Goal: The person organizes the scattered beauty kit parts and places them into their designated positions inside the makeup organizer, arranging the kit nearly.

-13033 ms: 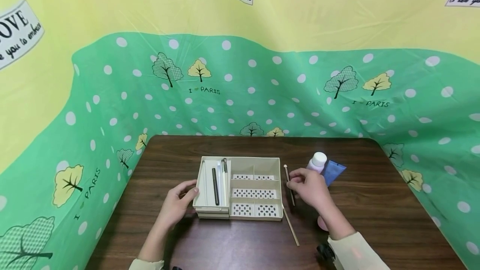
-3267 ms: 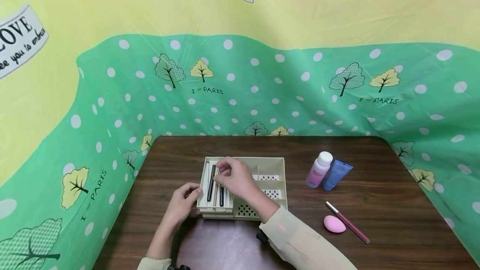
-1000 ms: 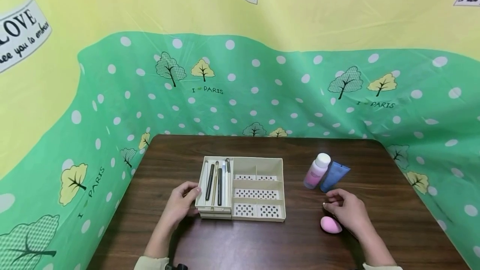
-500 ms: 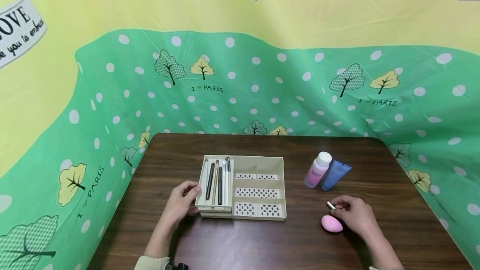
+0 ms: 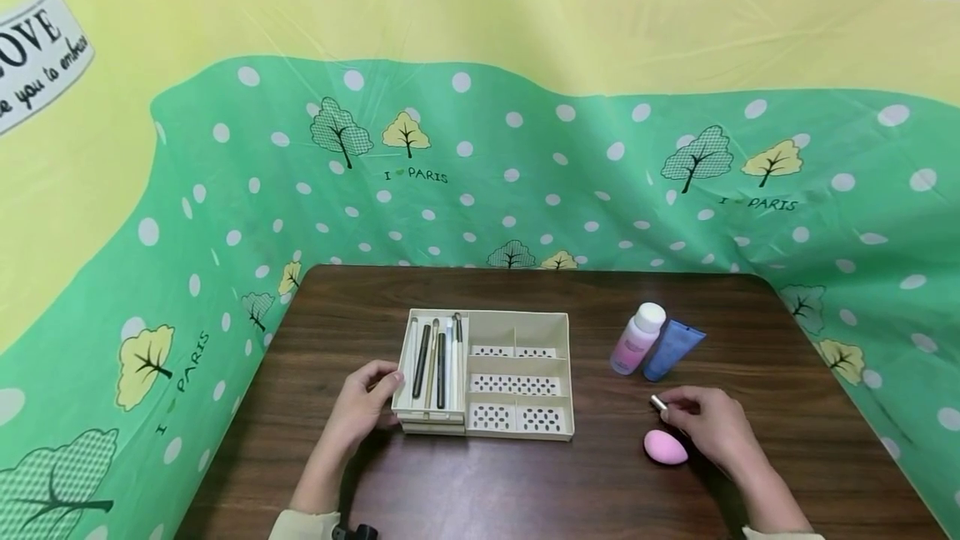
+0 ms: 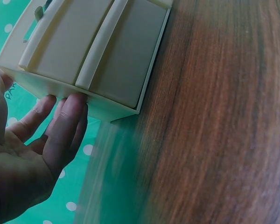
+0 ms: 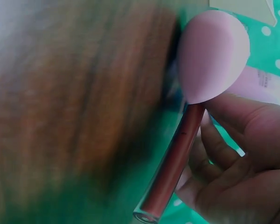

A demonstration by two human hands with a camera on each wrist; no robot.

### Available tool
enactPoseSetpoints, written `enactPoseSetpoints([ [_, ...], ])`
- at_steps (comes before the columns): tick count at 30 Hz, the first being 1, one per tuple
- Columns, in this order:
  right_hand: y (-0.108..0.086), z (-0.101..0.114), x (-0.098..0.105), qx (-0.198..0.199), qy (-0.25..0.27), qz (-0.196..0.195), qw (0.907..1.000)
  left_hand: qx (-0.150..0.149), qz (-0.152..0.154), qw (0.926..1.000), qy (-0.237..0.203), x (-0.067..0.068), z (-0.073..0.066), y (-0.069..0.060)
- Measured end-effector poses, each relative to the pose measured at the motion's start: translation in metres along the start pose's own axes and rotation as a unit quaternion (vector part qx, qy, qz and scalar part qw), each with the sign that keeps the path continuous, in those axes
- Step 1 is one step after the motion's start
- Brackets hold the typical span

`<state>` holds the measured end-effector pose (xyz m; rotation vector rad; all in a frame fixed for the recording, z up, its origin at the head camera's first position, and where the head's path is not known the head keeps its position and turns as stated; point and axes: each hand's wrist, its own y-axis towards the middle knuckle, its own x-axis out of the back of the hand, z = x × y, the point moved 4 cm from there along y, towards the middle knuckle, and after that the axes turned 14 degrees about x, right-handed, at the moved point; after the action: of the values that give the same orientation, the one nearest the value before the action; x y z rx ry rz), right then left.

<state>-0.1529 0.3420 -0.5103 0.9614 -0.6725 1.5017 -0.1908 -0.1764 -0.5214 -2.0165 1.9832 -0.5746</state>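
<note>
A cream organizer (image 5: 520, 437) stands on the table, its left tray holding several pens and brushes (image 5: 440, 369). My left hand (image 5: 358, 407) rests on its left side, fingertips against the wall, as the left wrist view also shows on the organizer (image 6: 126, 109). On the right, my right hand (image 5: 712, 423) pinches a slim tube with a silver end (image 5: 657, 402). In the right wrist view the tube (image 7: 170, 172) is reddish, between the thumb and fingers of my hand (image 7: 242, 154). The pink egg-shaped sponge (image 5: 665, 447) lies just in front of that hand.
A pink bottle with a white cap (image 5: 637, 340) stands behind my right hand, with a blue tube (image 5: 672, 350) beside it. Dotted green and yellow cloth (image 5: 480, 215) hangs behind the brown table (image 5: 480, 490). The organizer's right compartments have dotted bottoms.
My right hand has come from the organizer's left tray to the slim tube on the right and pinches it. More brushes show in the tray than earlier. My left hand stays at the organizer.
</note>
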Motion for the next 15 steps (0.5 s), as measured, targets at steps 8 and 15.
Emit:
enactPoseSetpoints([
  [8,0.011,0.021,0.004,0.021,0.011,-0.003,0.9997,-0.001,0.000,1.0000,-0.002,0.000,0.001,0.001],
  [15,0.022,0.037,0.005,0.051,0.010,-0.012,0.9986,-0.001,0.002,1.0000,-0.007,-0.001,0.000,0.000],
])
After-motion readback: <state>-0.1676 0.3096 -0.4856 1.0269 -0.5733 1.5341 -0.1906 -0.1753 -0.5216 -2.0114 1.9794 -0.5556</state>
